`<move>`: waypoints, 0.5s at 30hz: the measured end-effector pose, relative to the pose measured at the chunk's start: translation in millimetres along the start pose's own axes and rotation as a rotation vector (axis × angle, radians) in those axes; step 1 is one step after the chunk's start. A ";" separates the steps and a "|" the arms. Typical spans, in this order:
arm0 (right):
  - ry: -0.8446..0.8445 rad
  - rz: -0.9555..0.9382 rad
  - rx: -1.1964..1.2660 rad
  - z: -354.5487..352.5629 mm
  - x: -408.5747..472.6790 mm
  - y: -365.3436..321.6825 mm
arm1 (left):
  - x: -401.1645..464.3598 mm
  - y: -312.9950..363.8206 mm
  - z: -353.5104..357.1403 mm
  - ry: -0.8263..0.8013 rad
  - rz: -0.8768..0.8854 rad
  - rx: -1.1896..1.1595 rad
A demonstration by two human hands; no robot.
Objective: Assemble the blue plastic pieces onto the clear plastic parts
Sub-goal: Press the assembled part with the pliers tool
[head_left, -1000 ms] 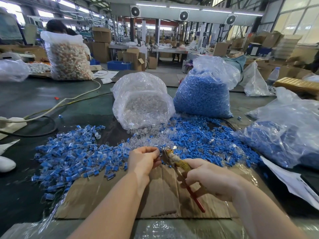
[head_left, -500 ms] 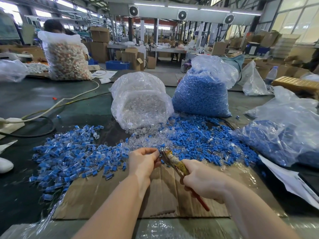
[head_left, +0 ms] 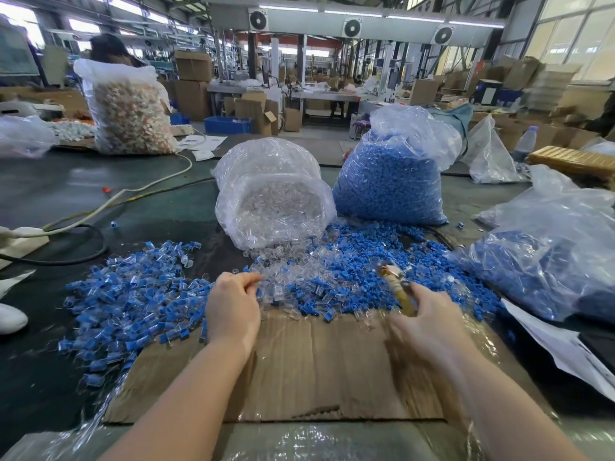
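Covering dark factory table (head_left: 60, 201): loose blue pieces (head_left: 366, 257), cardboard sheet (head_left: 316, 367).

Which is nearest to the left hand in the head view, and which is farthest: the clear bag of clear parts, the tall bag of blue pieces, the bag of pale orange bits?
1. Clear bag of clear parts, just ahead.
2. Tall bag of blue pieces, ahead to the right.
3. Bag of pale orange bits, far back left.
Measured from the left hand.
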State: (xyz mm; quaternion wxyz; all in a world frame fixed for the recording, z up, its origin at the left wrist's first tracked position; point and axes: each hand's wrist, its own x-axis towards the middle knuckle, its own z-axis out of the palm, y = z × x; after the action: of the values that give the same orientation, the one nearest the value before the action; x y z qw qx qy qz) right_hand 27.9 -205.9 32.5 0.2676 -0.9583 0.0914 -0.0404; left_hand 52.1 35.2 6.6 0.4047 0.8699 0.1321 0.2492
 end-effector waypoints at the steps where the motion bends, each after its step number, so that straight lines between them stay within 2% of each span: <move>1: 0.042 0.035 -0.130 -1.7 4.0 6.6 | 1.5 -3.7 -0.9 -0.004 0.033 0.048; 7: 0.074 0.119 -0.444 -3.0 17.3 36.9 | -0.7 -9.2 1.3 -0.021 0.165 0.267; 9: 0.086 0.116 -0.493 -0.5 19.8 43.2 | -7.7 -1.8 5.5 -0.024 0.215 0.203; 12: 0.100 0.097 -0.526 2.3 22.2 48.2 | -20.8 9.7 15.9 -0.116 0.263 0.085; 15: 0.091 0.079 -0.556 4.1 25.0 50.0 | -31.1 15.2 27.4 -0.198 0.269 0.061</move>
State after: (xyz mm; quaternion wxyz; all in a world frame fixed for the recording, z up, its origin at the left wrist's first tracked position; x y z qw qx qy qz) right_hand 45.2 -250.8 3.7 -0.0084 -0.9878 0.1484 -0.0463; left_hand 41.2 -5.4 -6.9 0.3521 0.9118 -0.0185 0.2103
